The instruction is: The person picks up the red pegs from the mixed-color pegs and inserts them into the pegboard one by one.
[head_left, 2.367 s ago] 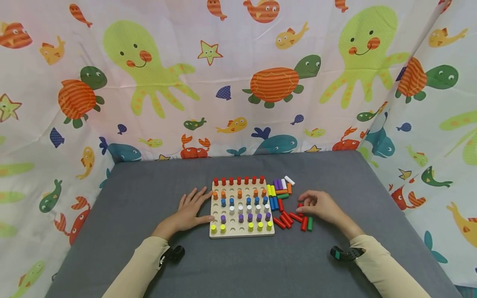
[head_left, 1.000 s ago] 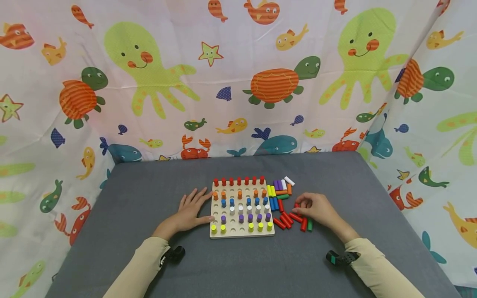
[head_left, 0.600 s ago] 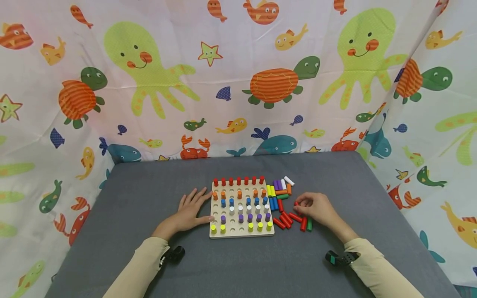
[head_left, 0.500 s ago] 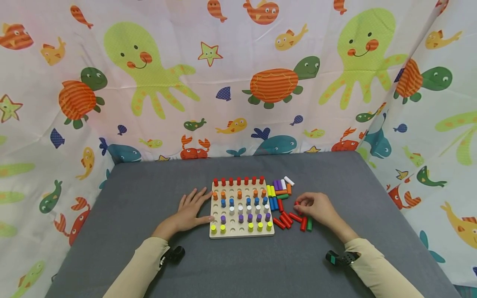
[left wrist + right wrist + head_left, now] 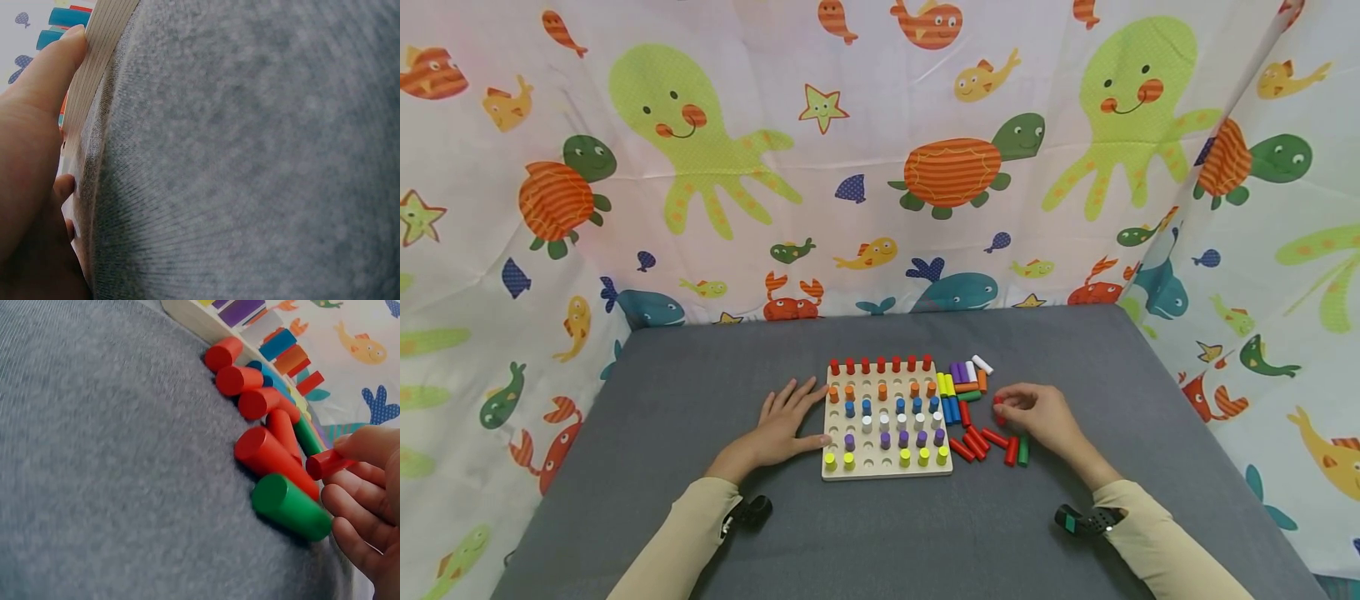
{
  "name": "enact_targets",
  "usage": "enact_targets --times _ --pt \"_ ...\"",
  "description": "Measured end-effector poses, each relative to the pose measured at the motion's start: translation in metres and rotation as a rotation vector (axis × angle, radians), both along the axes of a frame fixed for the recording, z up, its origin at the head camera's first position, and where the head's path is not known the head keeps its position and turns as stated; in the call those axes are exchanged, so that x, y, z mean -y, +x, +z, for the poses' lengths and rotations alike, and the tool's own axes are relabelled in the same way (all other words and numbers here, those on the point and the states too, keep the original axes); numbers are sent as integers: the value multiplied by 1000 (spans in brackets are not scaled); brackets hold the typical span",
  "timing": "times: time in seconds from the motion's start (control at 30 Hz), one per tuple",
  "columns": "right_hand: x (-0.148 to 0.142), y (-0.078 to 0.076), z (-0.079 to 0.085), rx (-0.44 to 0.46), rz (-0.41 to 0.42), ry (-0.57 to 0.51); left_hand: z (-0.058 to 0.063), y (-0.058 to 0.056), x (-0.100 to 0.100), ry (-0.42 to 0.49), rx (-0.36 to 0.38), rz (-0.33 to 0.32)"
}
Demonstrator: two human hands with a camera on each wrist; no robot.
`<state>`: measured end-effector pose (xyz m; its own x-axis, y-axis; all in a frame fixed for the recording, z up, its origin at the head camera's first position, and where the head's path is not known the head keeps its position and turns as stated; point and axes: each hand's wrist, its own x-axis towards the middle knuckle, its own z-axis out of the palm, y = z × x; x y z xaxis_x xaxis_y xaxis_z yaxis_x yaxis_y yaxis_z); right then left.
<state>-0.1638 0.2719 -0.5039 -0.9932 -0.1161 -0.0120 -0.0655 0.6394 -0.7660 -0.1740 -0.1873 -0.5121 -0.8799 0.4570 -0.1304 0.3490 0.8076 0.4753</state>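
Head view, right hand (image 5: 1037,412) pinching a red peg (image 5: 998,400), left hand (image 5: 777,429) spread, touching wooden pegboard (image 5: 876,451)

The right hand (image 5: 1037,414) pinched a red peg (image 5: 998,401) near loose pegs (image 5: 977,447) — the left hand (image 5: 777,431) touched the pegboard (image 5: 877,473).

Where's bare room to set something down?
Free cloth: in front of the board, between the sleeves; behind it, up to the curtain. Crowded: the board's right, by loose pegs and the right hand; its left edge, by the left hand.
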Motion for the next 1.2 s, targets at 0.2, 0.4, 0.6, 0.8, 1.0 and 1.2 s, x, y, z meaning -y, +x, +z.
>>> enact_targets --times 0.2,0.4,0.6,0.8,1.0,1.2 --pt "7 -4 5 -16 -5 -11 -1 0 1 7 -6 -6" --pt "17 -11 13 -22 28 -52 -1 -1 1 15 -4 2" --pt "34 -21 17 -46 53 -84 1 -1 1 2 6 2" --pt "50 -34 17 -73 74 -96 1 -1 1 5 -2 -1" --pt "62 -45 17 -100 93 -100 0 0 1 33 -18 -7" --pt "72 -50 17 -118 95 -109 -1 0 1 38 -22 -8"
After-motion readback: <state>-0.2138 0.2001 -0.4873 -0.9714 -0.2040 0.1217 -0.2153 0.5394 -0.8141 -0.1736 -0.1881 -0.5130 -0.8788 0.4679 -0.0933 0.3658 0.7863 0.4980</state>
